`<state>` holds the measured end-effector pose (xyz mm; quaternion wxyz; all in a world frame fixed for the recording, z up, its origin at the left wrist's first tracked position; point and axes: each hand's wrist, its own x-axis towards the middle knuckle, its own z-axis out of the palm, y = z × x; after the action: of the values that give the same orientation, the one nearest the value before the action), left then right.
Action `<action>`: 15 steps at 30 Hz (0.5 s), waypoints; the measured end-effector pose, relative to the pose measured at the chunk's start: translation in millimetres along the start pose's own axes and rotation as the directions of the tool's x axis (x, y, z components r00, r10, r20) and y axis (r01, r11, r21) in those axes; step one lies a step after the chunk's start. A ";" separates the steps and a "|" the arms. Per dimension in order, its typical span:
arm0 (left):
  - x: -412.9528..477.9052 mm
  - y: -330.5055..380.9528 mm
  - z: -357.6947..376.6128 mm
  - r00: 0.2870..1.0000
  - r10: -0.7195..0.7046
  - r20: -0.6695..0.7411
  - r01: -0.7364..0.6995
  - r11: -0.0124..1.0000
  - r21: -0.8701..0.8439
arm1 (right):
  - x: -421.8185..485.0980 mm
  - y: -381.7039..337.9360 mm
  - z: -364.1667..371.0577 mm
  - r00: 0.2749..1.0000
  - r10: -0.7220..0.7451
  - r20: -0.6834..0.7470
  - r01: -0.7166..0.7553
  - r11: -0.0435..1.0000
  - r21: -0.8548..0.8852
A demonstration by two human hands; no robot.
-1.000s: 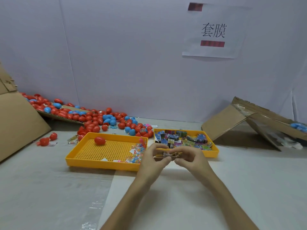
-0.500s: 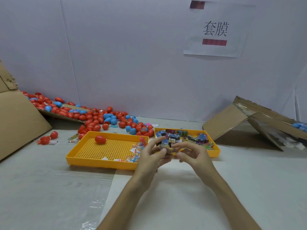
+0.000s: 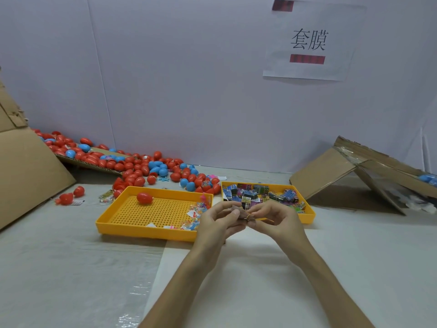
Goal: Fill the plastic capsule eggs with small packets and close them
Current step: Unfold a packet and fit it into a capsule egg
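A pale surface (image 3: 354,268) carried two yellow trays (image 3: 132,223), with red and blue eggs (image 3: 142,171) heaped behind. Above its near edge, the left hand (image 3: 217,223) and right hand (image 3: 276,221) together pinched one small packet (image 3: 243,213).

Red and blue eggs (image 3: 142,170); yellow perforated tray (image 3: 151,211).

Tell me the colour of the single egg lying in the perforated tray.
Red egg, in the yellow perforated tray; the head view shows it.
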<state>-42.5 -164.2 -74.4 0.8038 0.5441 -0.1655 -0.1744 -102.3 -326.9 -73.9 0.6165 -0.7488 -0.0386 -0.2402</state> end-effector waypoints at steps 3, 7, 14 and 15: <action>-0.2 0.4 -0.3 1.000 -0.003 -0.001 0.003 1.000 -0.015 | 0.4 1.6 0.3 1.000 -0.005 -0.019 0.005 1.000 -0.005; -0.4 1.2 0.0 1.000 -0.009 -0.006 0.009 1.000 -0.026 | -0.1 -0.5 -0.2 1.000 -0.005 -0.005 0.005 1.000 0.012; -0.1 2.4 -0.9 1.000 -0.030 0.001 0.030 0.997 -0.074 | -0.6 -3.4 -2.6 0.998 0.037 0.041 -0.039 0.998 0.045; 0.1 2.2 -0.9 0.999 -0.033 0.000 0.033 0.997 -0.075 | -0.4 -2.8 -2.5 0.999 0.035 0.036 -0.036 0.999 0.025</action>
<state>-41.7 -162.8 -72.7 0.8209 0.5162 -0.1493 -0.1935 -104.4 -328.5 -71.3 0.6294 -0.7455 -0.0393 -0.2156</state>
